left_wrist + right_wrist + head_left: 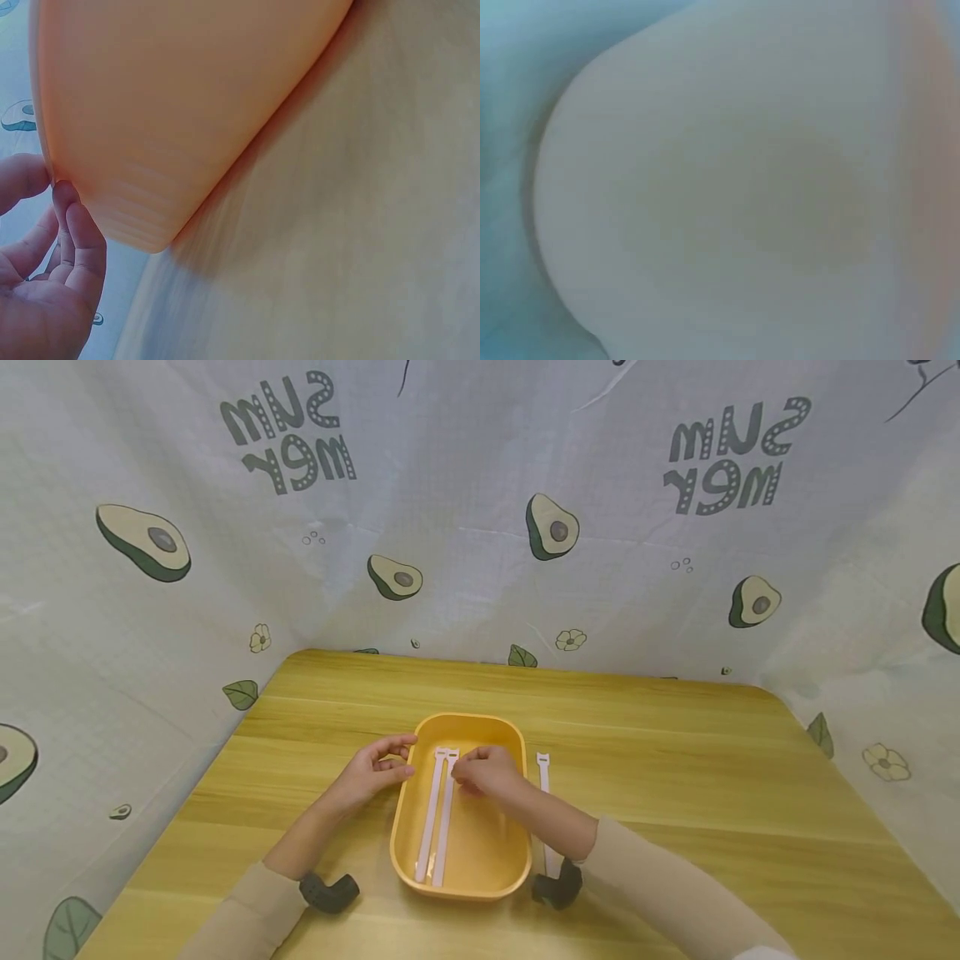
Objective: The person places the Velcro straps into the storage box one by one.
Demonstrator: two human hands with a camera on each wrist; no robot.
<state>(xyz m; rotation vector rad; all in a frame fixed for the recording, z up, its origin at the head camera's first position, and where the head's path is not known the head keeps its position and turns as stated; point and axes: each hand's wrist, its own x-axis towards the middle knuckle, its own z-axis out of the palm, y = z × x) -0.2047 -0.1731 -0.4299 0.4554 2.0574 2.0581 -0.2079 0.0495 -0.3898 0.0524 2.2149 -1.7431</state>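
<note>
A yellow-orange plastic tray [480, 887] with rounded corners stands on the table. My left hand [371, 770] pinches its left rim; in the left wrist view the fingers [86, 240] of that hand meet at the tray wall [172, 112]. Two pale pink hook-and-loop cable ties, a left one [429, 827] and a right one [444, 835], lie side by side lengthwise in the tray. My right hand [491, 770] reaches in over the right rim, its curled fingertips pinching the right tie near its slotted head. The right wrist view is a blur.
A third pale cable tie [543, 768] lies on the wooden table [675, 760] just right of the tray, partly under my right forearm. Dark wrist mounts [330, 893] sit on both wrists. A printed avocado curtain [480, 527] encloses the table's back and sides.
</note>
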